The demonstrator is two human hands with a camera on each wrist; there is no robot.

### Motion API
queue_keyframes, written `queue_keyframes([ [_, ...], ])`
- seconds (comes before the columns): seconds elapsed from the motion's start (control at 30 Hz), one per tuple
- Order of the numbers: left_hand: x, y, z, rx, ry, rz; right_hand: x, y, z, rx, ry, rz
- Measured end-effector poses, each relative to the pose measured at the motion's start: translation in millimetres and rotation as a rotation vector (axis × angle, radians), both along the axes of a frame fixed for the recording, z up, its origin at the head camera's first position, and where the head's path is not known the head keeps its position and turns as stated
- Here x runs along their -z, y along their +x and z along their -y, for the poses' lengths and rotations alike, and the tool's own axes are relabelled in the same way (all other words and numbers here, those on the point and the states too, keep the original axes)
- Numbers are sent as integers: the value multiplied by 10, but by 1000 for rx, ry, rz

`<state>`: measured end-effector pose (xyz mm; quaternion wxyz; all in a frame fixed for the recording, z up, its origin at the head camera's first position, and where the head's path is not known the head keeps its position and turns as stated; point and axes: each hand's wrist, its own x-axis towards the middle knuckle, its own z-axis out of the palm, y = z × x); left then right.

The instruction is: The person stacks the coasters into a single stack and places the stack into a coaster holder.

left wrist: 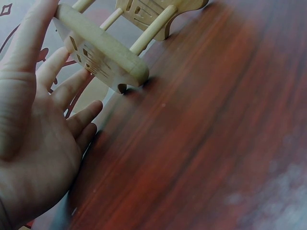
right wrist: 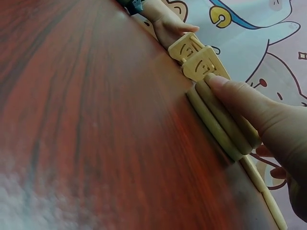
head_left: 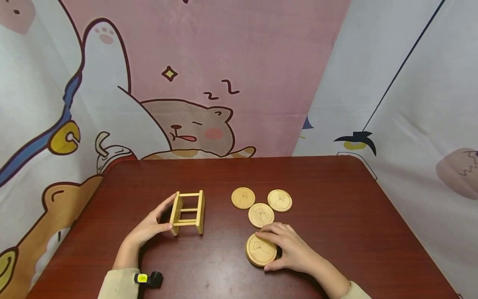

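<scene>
A small pale wooden coaster rack [head_left: 189,210], two slatted side panels joined by round bars, stands on the table at left. My left hand [head_left: 148,226] holds its left panel, thumb at the near end and fingers at the far end; in the left wrist view the fingers [left wrist: 72,91] are fairly straight. My right hand [head_left: 291,248] grips a stack of round wooden coasters [head_left: 260,250] by the edge, between thumb and fingers. The top one bears an engraved ginkgo leaf. Stacked layers [right wrist: 218,117] show in the right wrist view; whether they touch the table I cannot tell.
Beyond the stack lie three single coasters: one at left [head_left: 243,198], one at right [head_left: 279,200] and one nearer [head_left: 261,215]. The dark red wooden table [head_left: 317,178] ends at a printed cloth [head_left: 269,83] behind. A black band [head_left: 149,279] is on the left wrist.
</scene>
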<state>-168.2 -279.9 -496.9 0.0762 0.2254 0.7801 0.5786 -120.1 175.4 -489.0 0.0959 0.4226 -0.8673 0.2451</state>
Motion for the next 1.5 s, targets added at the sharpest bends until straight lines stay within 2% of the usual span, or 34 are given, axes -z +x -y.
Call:
queue_keyframes([
  [0.3,6,-7,-3,3,0,-1,4,-42,-64,17,-31,36],
  [0.6,18,-3,19,8,-10,-12,3,-221,-191,74,-146,110],
  [0.9,5,13,30,-3,-3,-9,63,-430,-344,143,-225,110],
  [1.07,12,13,12,7,-3,-11,114,-528,-415,173,-238,87],
  [1.5,0,5,1,4,-3,-13,178,-770,-536,269,-210,142],
])
